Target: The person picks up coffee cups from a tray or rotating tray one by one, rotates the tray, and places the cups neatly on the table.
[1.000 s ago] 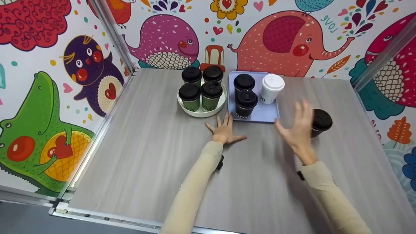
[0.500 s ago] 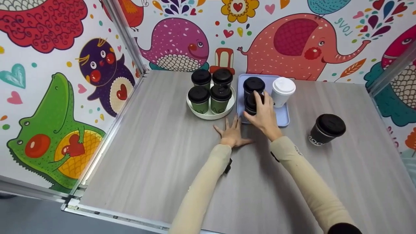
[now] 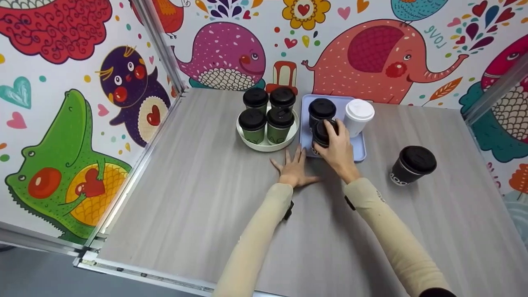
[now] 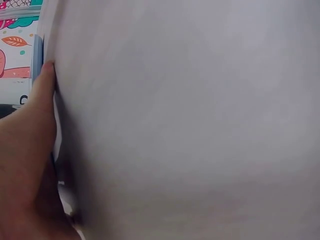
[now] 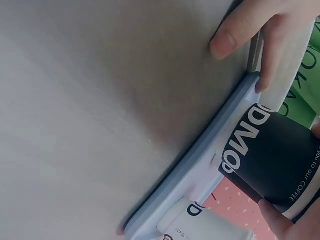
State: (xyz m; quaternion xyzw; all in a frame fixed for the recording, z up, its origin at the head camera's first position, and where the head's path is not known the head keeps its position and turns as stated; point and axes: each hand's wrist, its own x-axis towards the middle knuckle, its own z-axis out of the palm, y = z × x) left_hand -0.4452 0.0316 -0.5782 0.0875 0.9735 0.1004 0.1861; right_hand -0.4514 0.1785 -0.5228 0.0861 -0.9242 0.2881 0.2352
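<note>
A black cup (image 5: pixel 274 150) at the front of the blue tray (image 3: pixel 358 149) is held in the grip of the right hand (image 3: pixel 340 152), while the left hand (image 3: pixel 293 170), spread wide, lies on the bench (image 3: pixel 185 185) near the white dish (image 3: pixel 265 147).

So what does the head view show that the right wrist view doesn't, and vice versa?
Only the head view shows the lone black cup and the green crocodile picture. Only the right wrist view shows the small "COFFEE" lettering on the held cup. Both show that cup, the right hand gripping it, the left hand, the white cup, the blue tray and green cups.
</note>
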